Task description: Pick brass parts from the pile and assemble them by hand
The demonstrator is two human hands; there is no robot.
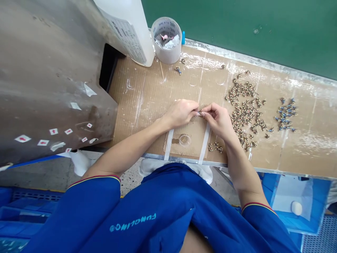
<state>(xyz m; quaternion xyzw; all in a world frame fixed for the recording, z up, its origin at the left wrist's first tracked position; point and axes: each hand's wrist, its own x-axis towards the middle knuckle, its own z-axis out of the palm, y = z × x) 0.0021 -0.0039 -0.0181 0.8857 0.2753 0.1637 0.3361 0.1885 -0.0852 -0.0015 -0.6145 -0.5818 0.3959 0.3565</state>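
My left hand [183, 113] and my right hand [216, 118] meet fingertip to fingertip above the cardboard-covered bench [152, 98]. Both are closed in a pinch around a small metal part [200, 111], mostly hidden by the fingers. It resembles the small brass-coloured parts [244, 112] heaped right of my right hand. Below my hands, a small clear round dish [184, 140] sits on a taped-down cardboard piece [175, 149]. A few more brass-coloured parts [216, 147] lie near my right forearm. Farther right is a group of parts with blue ends [286, 114].
A tape-core cup [168, 52] with scraps stands at the back beside a white plastic bottle [131, 31]. A thin wooden stick [162, 70] lies before them. A metal panel [52, 70] borders the left. Behind the bench is a green surface [250, 28]; a blue bin [297, 211] is lower right.
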